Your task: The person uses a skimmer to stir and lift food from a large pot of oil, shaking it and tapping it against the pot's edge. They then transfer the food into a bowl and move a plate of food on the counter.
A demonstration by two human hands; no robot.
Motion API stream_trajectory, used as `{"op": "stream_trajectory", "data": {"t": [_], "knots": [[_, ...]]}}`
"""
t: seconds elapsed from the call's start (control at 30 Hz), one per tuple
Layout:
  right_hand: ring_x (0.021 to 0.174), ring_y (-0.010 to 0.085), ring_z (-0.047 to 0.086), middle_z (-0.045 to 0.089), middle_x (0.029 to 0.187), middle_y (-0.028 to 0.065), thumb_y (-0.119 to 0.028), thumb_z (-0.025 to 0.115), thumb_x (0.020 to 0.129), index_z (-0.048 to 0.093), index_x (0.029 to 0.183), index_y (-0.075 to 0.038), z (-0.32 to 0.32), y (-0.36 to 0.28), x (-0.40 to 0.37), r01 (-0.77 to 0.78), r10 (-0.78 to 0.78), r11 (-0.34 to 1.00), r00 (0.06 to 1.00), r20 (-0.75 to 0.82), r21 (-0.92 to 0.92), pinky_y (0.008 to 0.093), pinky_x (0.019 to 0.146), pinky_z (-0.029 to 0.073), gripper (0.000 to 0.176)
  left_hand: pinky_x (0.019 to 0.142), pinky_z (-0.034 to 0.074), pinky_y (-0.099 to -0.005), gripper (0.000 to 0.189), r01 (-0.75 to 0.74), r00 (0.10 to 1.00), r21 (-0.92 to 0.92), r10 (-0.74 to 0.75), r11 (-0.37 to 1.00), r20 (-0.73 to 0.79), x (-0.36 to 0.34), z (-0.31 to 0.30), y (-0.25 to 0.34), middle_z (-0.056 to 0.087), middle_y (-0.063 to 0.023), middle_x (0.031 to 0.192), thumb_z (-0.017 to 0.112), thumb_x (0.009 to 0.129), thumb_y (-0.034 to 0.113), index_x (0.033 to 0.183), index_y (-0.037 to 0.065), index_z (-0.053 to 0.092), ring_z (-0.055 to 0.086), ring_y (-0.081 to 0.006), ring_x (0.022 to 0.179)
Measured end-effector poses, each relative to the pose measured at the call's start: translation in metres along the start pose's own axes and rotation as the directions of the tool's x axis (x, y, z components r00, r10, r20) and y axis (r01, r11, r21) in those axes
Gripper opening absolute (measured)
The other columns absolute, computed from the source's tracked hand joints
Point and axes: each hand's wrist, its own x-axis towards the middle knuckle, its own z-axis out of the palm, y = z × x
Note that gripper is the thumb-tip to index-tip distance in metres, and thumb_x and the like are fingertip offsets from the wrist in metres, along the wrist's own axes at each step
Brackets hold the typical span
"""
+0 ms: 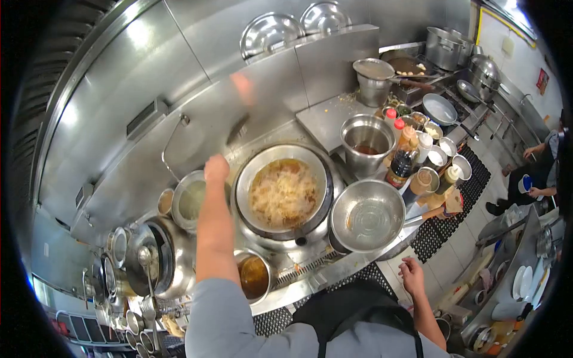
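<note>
My left hand [216, 169] is stretched forward, its fingers closed, above the edge of a pot of cloudy liquid [192, 201]. What it grips, if anything, is hidden. Just right of that arm, a wide metal pan [240, 206] on the burner holds bubbling, foaming oil with pale food [283, 194]. Lower down, a pot of brown liquid [254, 277] sits beside my forearm. My right hand [412, 274] hangs past the counter's front edge, fingers loosely bent and apart, holding nothing. Nearest to it is a metal bowl [367, 216] with a little clear liquid.
A tall steel pot [367, 143] stands behind the bowl, beside sauce bottles [403, 160] and small seasoning containers [437, 156]. A thin bent pipe [170, 143] rises at the left wall. Stacked pots and a ladle [145, 256] crowd the left. Another person [537, 161] is at far right.
</note>
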Motion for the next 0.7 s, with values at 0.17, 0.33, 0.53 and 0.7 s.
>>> {"op": "stream_trajectory", "data": {"t": [0.17,0.33,0.53,0.7], "knots": [[0.068,0.013,0.061,0.065,0.085,0.0082,-0.012,0.054,0.091,0.056,0.111,0.001,0.005,0.007,0.005,0.013,-0.01,0.999,0.998,0.061,-0.048,0.0268,0.061,0.047,0.024,0.084,0.049,-0.0465,0.041,-0.065,0.955,-0.349,-0.043,0.935,-0.294,-0.063,-0.042,-0.04,0.064,-0.0278,0.099,0.051,0.079,0.007,0.119,0.006,0.062,0.063,-0.0412,0.095],[0.067,0.017,0.064,0.066,0.075,0.0109,-0.016,0.057,0.089,0.061,0.102,0.002,0.025,0.005,0.025,0.041,-0.019,0.992,0.984,0.176,-0.121,0.0308,0.064,0.05,0.022,0.078,0.048,-0.0458,0.043,-0.111,0.988,-0.436,0.054,0.893,-0.142,-0.145,-0.026,-0.098,0.063,-0.0274,0.092,0.055,0.079,0.009,0.122,0.008,0.06,0.063,-0.0402,0.088],[0.069,0.0296,0.065,0.066,0.077,0.0179,-0.019,0.059,0.088,0.065,0.097,-0.001,0.079,-0.033,0.057,0.319,-0.21,0.903,0.912,0.352,-0.288,0.0369,0.066,0.05,0.021,0.078,0.049,-0.0419,0.042,0.019,0.999,-0.46,-0.04,0.888,-0.036,-0.241,-0.003,-0.098,0.066,-0.0231,0.089,0.055,0.08,0.006,0.121,0.01,0.062,0.064,-0.0379,0.085],[0.073,0.0351,0.064,0.065,0.075,0.0159,-0.021,0.06,0.086,0.061,0.109,-0.009,0.138,-0.117,0.046,0.615,-0.388,0.736,0.726,0.568,-0.283,0.0432,0.068,0.05,0.026,0.08,0.049,-0.0422,0.039,0.034,0.997,-0.511,0.006,0.859,0.076,-0.283,-0.023,-0.093,0.066,-0.022,0.092,0.055,0.082,0.006,0.12,0.01,0.062,0.064,-0.0365,0.089]]}}
